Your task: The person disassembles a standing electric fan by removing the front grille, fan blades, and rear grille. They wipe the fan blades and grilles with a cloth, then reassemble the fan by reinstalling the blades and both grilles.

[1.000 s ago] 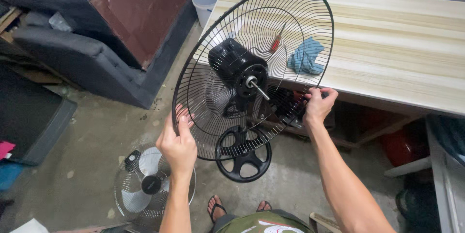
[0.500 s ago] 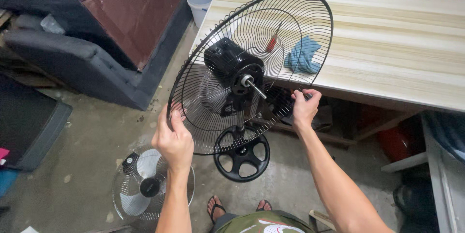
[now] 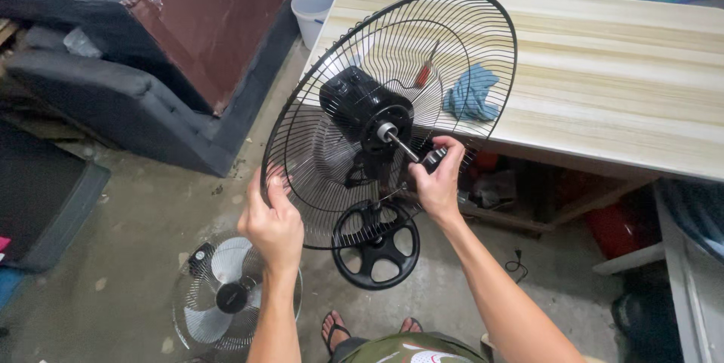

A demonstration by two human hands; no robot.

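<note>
I hold up a black wire fan guard (image 3: 467, 39) with a black motor (image 3: 362, 107) at its middle and a bare metal shaft (image 3: 396, 140) sticking out toward me. My left hand (image 3: 273, 220) grips the guard's lower left rim. My right hand (image 3: 436, 182) is inside the guard near the shaft, its fingers closed around a small black part. A round black spoked base (image 3: 375, 246) hangs below the guard.
A light wooden table (image 3: 618, 76) stands behind the guard with a blue rag (image 3: 471, 95) and a red-handled screwdriver (image 3: 426, 70) on it. A second fan head with pale blades (image 3: 219, 299) lies on the concrete floor by my feet. A dark sofa (image 3: 128, 99) sits left.
My right hand has moved from the guard's right rim inward to the shaft. The guard has shifted slightly left and closer.
</note>
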